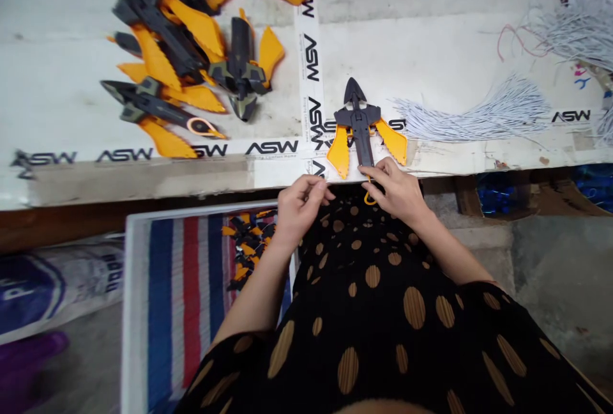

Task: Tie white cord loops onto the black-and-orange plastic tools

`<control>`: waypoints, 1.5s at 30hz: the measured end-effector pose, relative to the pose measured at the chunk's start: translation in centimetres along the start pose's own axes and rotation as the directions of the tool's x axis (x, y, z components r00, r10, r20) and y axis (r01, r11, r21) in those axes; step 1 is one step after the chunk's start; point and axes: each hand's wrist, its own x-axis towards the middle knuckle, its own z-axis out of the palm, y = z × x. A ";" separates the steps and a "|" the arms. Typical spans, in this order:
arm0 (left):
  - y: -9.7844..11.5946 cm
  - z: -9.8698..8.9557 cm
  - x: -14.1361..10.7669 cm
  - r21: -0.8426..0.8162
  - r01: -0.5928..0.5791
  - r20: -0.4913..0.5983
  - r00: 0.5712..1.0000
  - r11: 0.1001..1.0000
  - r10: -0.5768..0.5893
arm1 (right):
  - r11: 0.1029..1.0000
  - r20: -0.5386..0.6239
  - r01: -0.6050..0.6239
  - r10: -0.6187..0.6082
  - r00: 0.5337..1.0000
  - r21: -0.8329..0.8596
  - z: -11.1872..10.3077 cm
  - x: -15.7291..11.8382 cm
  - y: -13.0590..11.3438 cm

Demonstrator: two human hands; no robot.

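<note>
A dark grey bird-shaped plastic toy (pixel 361 136) with orange wings lies near the table's front edge, its pointed head turned away from me. My right hand (pixel 397 190) grips its tail end between thumb and fingers. A yellow loop (pixel 370 199) hangs from the tail at the table edge, by the right thumb. To the left of the toy, my left hand (pixel 301 209) is closed in a pinch, apart from the toy's body. Whatever the left fingers may hold is too small to make out.
More black-and-orange toys (pixel 163 37) are heaped at the table's left. A bundle of white wire ties (pixel 479 114) lies right of the toy, with another bundle (pixel 575 30) farther back. Below the table stands a striped container (pixel 165 305) with toys inside; boxes (pixel 536 197) sit at right.
</note>
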 end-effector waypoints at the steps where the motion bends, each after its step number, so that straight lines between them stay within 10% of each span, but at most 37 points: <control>1: -0.1 -0.8 -0.2 -0.017 0.010 -0.006 1.000 1.000 -0.010 | 1.000 0.002 -0.002 0.002 1.000 -0.002 -0.2 0.1 -0.2; 14: 0.4 -0.7 -1.0 -0.144 0.099 0.070 0.993 0.985 -0.090 | 0.851 -0.063 0.141 -0.127 0.990 0.505 1.5 1.8 -3.3; 30: -2.1 2.4 1.8 -0.157 0.182 0.055 0.983 0.971 -0.175 | 1.000 0.170 0.005 -0.001 0.985 -0.019 0.1 4.5 -3.2; 37: -1.4 2.4 2.0 0.154 0.096 0.013 0.995 0.983 -0.099 | 0.996 0.184 0.041 -0.026 0.983 -0.078 -0.2 4.2 -3.4; 45: -1.0 -2.7 1.0 -0.037 0.090 -0.010 0.996 0.995 -0.091 | 0.993 0.174 0.039 -0.020 0.985 -0.108 0.3 3.6 -3.3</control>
